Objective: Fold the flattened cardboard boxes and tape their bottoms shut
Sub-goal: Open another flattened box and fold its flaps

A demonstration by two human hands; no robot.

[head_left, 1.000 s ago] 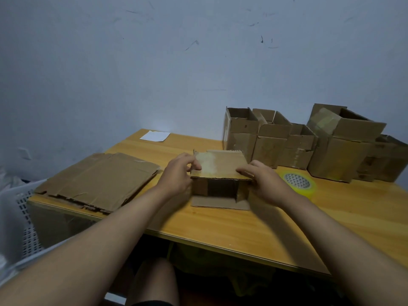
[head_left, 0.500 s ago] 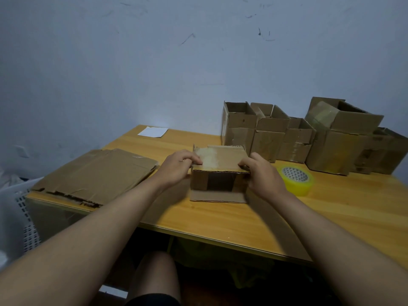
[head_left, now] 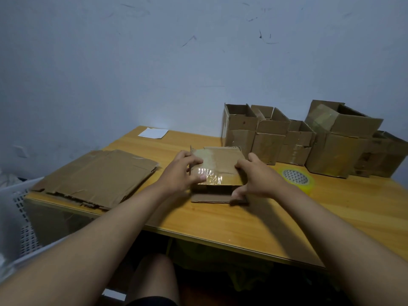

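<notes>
A small brown cardboard box point(head_left: 217, 166) lies on its side at the middle of the wooden table point(head_left: 254, 219), with old shiny tape on its upper face and its open end toward me. My left hand point(head_left: 182, 172) grips the box's left edge, thumb on the taped face. My right hand point(head_left: 257, 176) grips the right edge, thumb curled under near the lower flap. A stack of flattened cardboard boxes point(head_left: 97, 175) lies to the left. A yellow tape roll point(head_left: 297, 178) lies flat just right of my right hand.
Several folded open-top boxes point(head_left: 271, 138) stand in a row along the wall at the back right, the largest point(head_left: 340, 142) toward the right. A white paper point(head_left: 153, 132) lies at the far left corner. A white plastic basket point(head_left: 17, 208) stands left of the table.
The box's upper face has tipped down toward me, showing more of its taped surface. My left thumb has moved onto the tape, and my right thumb has dropped toward the lower flap.
</notes>
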